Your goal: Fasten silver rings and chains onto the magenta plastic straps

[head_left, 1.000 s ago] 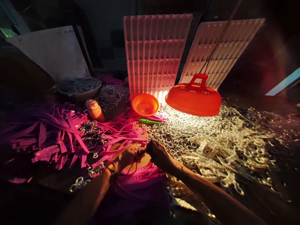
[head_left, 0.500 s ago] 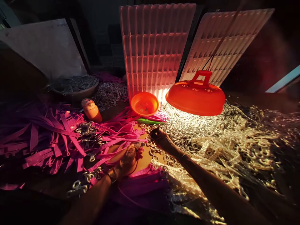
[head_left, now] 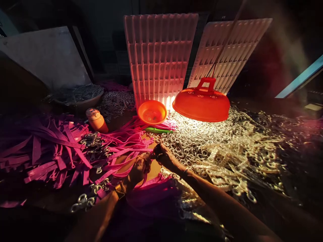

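Observation:
My left hand (head_left: 141, 165) is closed over the work surface, its fingers wrapped round a pink strap (head_left: 144, 181) that hangs out below them. Fingertips of my right hand (head_left: 165, 156) are pinched together and meet the left hand's fingertips. Whatever is in that pinch is too small and dark to make out. Left of the hands spreads a heap of pink straps (head_left: 59, 144), some with metal hooks (head_left: 92, 139) on top. A large pile of metal rings (head_left: 188, 141) lies just right of my right hand. More straps (head_left: 156, 193) lie in shadow beneath my wrists.
An orange dome lamp (head_left: 202, 105) hangs low over the rings. Behind the hands are an orange bowl (head_left: 152, 112), a green tool (head_left: 157, 130) and an orange bottle (head_left: 97, 121). Ribbed panels (head_left: 161, 57) stand at the back. A basin (head_left: 78, 101) of metal parts sits back left.
My right hand has moved left and slightly down from the edge of the rings to meet my left hand. The view has shifted a little.

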A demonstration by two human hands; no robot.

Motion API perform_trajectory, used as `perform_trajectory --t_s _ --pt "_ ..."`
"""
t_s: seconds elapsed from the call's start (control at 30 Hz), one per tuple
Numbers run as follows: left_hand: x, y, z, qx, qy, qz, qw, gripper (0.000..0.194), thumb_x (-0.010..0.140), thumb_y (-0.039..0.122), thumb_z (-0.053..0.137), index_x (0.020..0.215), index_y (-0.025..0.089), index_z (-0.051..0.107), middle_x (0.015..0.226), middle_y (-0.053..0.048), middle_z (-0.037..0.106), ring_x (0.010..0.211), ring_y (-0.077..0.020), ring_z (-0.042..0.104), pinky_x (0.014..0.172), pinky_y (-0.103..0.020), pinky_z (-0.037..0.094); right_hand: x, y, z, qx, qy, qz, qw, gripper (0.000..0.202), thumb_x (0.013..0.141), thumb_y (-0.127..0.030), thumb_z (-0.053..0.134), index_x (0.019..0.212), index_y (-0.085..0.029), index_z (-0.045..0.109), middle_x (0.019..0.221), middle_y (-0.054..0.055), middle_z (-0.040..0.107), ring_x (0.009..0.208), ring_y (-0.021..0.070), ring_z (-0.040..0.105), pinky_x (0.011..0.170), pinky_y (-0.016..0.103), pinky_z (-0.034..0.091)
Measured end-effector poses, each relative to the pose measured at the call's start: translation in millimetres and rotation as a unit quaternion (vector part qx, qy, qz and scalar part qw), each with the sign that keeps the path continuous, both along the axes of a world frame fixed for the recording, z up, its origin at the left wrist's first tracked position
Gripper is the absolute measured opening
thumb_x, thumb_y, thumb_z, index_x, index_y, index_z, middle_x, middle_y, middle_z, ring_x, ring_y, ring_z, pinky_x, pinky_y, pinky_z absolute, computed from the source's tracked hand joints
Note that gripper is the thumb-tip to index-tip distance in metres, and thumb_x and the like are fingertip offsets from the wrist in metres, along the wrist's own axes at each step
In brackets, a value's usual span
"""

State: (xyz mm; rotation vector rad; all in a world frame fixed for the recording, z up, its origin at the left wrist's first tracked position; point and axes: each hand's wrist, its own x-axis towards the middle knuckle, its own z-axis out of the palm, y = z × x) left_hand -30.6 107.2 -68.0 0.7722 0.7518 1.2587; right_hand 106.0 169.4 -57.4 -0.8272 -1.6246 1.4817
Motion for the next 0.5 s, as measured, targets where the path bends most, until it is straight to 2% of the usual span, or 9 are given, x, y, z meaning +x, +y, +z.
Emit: perform_trajectory --t_s 0.1,0.2,0.37,0.5 --pt "-2 -3 3.1 0.002 0.003 -0.021 1.000 0.046 0.062 0.055 0.068 0.075 0.016 0.047 0.053 0.007 0.031 0.042 -0.0032 0.021 0.040 -0.020 0.013 0 -4 1.6 -0.008 0.006 0.000 1.000 0.012 0.064 -0.020 0.046 0.072 -0.021 0.036 0.063 -0.005 0.038 0.051 0.0069 0.031 0.044 0.019 0.029" --pt "-2 -5 7.4 -0.009 -0.006 -0.036 0.999 0.045 0.061 0.052 0.070 0.071 0.016 0.046 0.053 0.007 0.033 0.043 -0.0035 0.022 0.041 -0.021 0.015 0 -7 0.9 -0.001 -0.002 -0.011 1.000 0.012 0.065 -0.021 0.045 0.072 -0.021 0.035 0.064 -0.005 0.037 0.054 0.0079 0.030 0.048 0.020 0.031" --pt "2 -2 12.9 -0.071 -0.038 -0.044 0.996 0.038 0.066 0.040 0.068 0.065 0.018 0.037 0.048 0.009 0.020 0.041 -0.0036 0.015 0.040 -0.019 0.011 -1 -10 -2.6 0.038 -0.025 -0.045 0.998 0.014 0.068 -0.022 0.047 0.069 -0.021 0.033 0.066 -0.003 0.039 0.061 0.0097 0.032 0.053 0.021 0.035" --pt "4 2 15.2 -0.118 -0.060 -0.041 0.990 0.035 0.067 0.036 0.068 0.066 0.017 0.038 0.047 0.010 0.019 0.040 -0.0030 0.014 0.039 -0.018 0.009 -2 -14 1.9 0.059 -0.040 -0.052 0.996 0.013 0.071 -0.021 0.046 0.069 -0.021 0.033 0.067 -0.003 0.036 0.060 0.0100 0.030 0.051 0.021 0.033"
